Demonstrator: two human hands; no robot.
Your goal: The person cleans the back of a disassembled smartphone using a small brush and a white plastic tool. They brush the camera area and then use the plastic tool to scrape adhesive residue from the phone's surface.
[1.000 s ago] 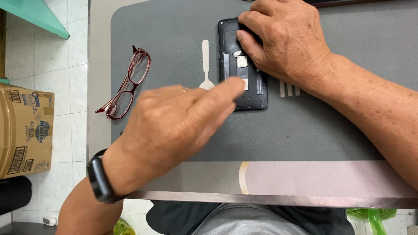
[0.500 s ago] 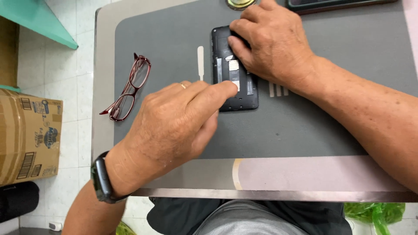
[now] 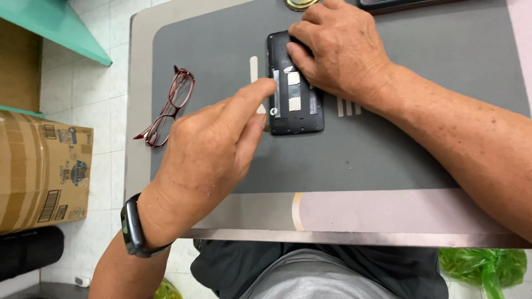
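A table (image 3: 138, 83) with a pale beige top and a metal front edge fills most of the view, and a dark grey mat (image 3: 388, 160) with a lilac strip along its near side covers it. To the left, the floor (image 3: 100, 138) is laid with white tiles, where a brown cardboard box (image 3: 41, 171) stands just beside a dark roll (image 3: 27, 252). A teal shelf (image 3: 61, 27) juts in at the upper left, and the light is even and soft.

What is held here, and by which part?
The right hand pins the opened black phone by its top end; the left hand only fingers its left edge.
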